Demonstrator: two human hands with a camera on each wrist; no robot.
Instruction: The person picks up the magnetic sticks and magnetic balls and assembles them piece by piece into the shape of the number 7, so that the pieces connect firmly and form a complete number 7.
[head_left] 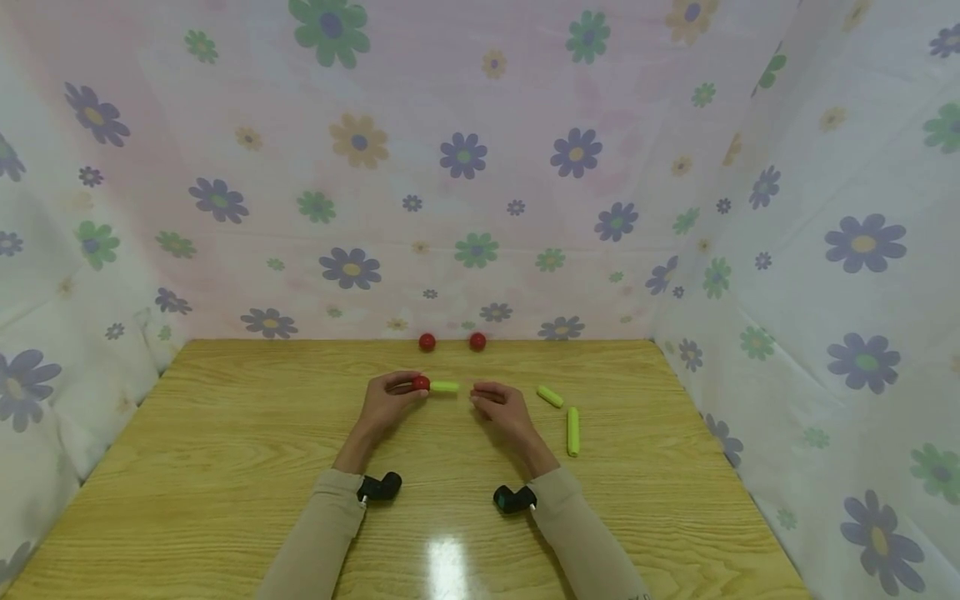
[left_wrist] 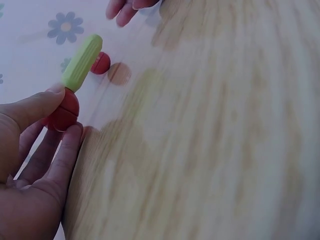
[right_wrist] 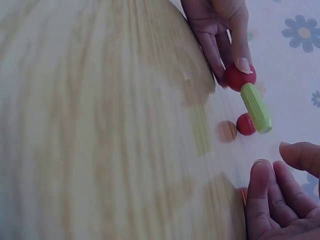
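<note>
My left hand [head_left: 388,402] pinches a red ball [left_wrist: 65,111] between thumb and fingers. A ribbed light-green stick [left_wrist: 83,62] juts out from that ball, its free end toward my right hand [head_left: 504,408]. Ball and stick appear joined. The right hand holds nothing; in the right wrist view its thumb [right_wrist: 302,157] stands apart from loosely bent fingers, a short gap from the stick's free end. Both hands are low over the wooden table [head_left: 247,433].
Two more red balls, one on the left [head_left: 427,342] and one on the right [head_left: 477,342], sit at the table's back edge. A short green stick [head_left: 550,396] and a longer green stick [head_left: 573,432] lie right of my right hand. Flowered cloth [head_left: 465,208] hangs behind.
</note>
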